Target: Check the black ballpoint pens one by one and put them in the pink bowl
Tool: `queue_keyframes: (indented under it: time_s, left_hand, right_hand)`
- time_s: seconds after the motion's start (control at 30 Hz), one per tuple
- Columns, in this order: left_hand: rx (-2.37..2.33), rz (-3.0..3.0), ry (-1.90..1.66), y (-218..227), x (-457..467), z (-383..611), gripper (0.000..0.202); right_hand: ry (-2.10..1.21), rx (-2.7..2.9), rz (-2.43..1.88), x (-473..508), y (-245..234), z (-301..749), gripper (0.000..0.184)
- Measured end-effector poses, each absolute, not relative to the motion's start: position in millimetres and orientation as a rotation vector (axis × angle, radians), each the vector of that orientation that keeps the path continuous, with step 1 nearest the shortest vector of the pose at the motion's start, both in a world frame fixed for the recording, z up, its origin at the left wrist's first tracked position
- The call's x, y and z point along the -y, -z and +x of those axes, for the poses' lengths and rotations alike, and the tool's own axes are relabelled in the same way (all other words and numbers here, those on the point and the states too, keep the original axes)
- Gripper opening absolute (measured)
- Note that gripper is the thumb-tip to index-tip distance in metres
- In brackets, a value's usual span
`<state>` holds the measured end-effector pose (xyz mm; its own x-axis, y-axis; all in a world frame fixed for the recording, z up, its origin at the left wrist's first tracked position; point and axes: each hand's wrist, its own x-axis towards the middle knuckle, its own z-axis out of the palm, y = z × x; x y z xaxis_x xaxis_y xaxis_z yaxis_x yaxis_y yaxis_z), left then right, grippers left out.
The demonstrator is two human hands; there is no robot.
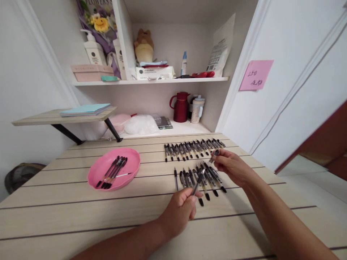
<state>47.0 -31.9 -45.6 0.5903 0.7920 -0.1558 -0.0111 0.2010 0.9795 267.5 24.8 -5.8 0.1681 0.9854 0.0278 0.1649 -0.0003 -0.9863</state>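
The left hand (180,211) pinches a pen (199,179) by its lower barrel, over the near row of pens (214,178) towards the table's (81,216) right edge. The right hand (230,167) nips a small dark piece (214,154). The pen looks light, stiff and slick, so it is best gripped mid-barrel.

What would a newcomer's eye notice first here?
Two neat rows of black pens lie on the pale wooden table. Above them the left hand holds one slim pen and the right hand a small dark piece. A round pink plastic dish with more pens sits left.
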Motion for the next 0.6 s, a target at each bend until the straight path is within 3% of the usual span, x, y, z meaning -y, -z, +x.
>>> queue_keyframes:
  time_s: [0.2,0.6]
  left_hand:
    - [-0.780,1.170,-0.669,46,29,46,0.033]
    - [-0.779,1.169,-0.644,48,27,46,0.032]
  right_hand:
    - [-1.203,0.972,-0.879,-22,-1,228,0.018]
    - [-1.256,1.014,-0.888,-14,10,222,0.019]
